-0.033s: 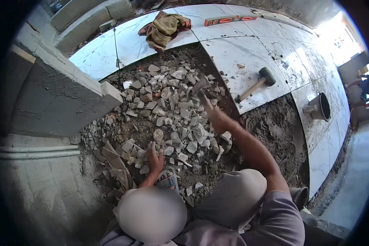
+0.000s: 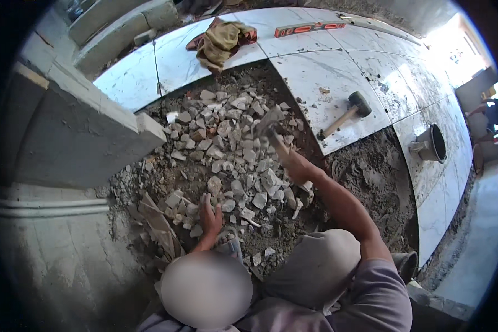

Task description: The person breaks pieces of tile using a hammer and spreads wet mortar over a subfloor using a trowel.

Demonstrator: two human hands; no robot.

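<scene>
A hammer [image 2: 280, 146] with a wooden handle is in the grip of my right hand [image 2: 300, 168]; its metal head is smeared by motion above the broken stones [image 2: 241, 145]. My left hand [image 2: 210, 216] lies at the near left edge of the stones, fingers stretched out and holding nothing. Just beyond its fingertips is a rounded tan stone [image 2: 214, 184]. The stones are grey and angular, spread over dark soil. Close to my left wrist, a sandalled foot [image 2: 231, 243] is partly hidden.
White tiles [image 2: 304, 69] border the pit. On them are a rubber mallet [image 2: 359, 104], a red spirit level [image 2: 310, 29], a crumpled cloth [image 2: 224, 43] and a bucket [image 2: 430, 145]. Wet mortar [image 2: 371, 177] lies right, a concrete block wall [image 2: 77, 133] left. Another person [image 2: 493, 115] is far right.
The hammer head has shifted slightly over the stones and looks more blurred. My left hand stays nearly where it was.
</scene>
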